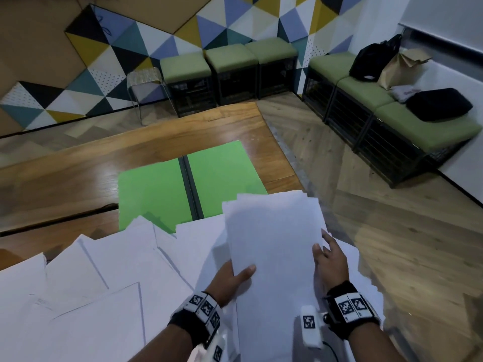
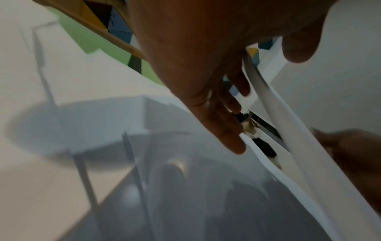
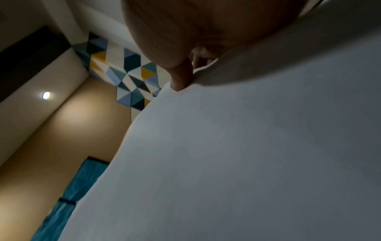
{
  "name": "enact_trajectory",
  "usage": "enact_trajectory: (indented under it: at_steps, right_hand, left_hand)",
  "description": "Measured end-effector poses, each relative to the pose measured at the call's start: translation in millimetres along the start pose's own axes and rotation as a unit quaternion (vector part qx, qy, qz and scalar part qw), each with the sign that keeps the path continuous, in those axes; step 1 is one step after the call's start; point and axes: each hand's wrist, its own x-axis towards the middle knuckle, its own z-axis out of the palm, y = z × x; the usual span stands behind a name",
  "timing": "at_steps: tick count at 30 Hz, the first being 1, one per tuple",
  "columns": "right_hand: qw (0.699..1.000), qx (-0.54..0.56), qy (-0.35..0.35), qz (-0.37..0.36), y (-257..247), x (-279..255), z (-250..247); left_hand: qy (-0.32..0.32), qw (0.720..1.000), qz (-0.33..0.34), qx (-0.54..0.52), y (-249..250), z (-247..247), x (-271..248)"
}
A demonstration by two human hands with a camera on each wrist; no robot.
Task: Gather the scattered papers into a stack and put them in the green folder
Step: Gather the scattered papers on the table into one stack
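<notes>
Head view shows both hands holding a bundle of white papers [image 1: 274, 244] above the near end of a wooden table [image 1: 78, 163]. Gripping the bundle's left edge is the left hand [image 1: 230, 279], its thumb lying across the top sheet and its fingers tucked underneath. On the opposite edge the right hand [image 1: 330, 258] holds the bundle, thumb on top and the index finger stretched along the side of the sheets. Top edges of the sheets in the bundle are uneven, a few corners poking out past the others. More loose sheets [image 1: 104, 283] lie fanned out and overlapping across the near part of the table, to the left of and beneath the hands. Beyond them the green folder [image 1: 156, 189] lies open and flat on the table, a dark spine running down its middle, with its near edge covered by the loose sheets. Left wrist view, somewhat blurred, shows the left hand [image 2: 198, 65] with its thumb on one face of the papers [image 2: 305, 146] and its fingers [image 2: 230, 127] curled behind them. Right wrist view is mostly filled by the underside of the papers [image 3: 247, 163], with the right hand [image 3: 185, 32] pressing a finger against their edge.
</notes>
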Motion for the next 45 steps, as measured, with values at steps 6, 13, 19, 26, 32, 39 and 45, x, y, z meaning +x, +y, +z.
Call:
enact_trajectory:
  at_steps: [6,13,19,26,32,39,45]
  right_hand:
    - [0.993,-0.078,-0.087,-0.013,-4.4,-2.9,26.7]
    - [0.978,-0.128,-0.164,-0.013,-1.0,-13.3,42.3]
    - [0.971,-0.164,-0.173,0.016,9.1,-13.3,44.3]
    - [0.979,-0.180,-0.098,0.000,17.9,-17.0,40.0]
    - [0.975,-0.211,0.005,0.067,32.2,-19.0,33.5]
    - [0.986,-0.148,-0.006,0.072,32.1,-28.0,44.1]
    - [0.951,-0.248,-0.167,0.075,24.7,-20.3,55.3]
  left_hand:
    - [0.192,0.977,0.072,-0.053,38.2,-47.1,26.2]
    - [0.239,0.969,0.043,-0.055,33.8,-51.3,30.6]
    - [0.240,0.969,0.031,-0.057,22.2,-54.9,36.0]
    - [0.311,0.937,-0.012,-0.157,-3.3,-62.2,34.1]
    - [0.319,0.912,-0.039,-0.253,-11.0,-61.2,28.4]
    - [0.252,0.958,-0.065,-0.123,-33.5,-45.6,25.4]
    - [0.245,0.956,-0.064,-0.146,-39.2,-31.7,18.2]
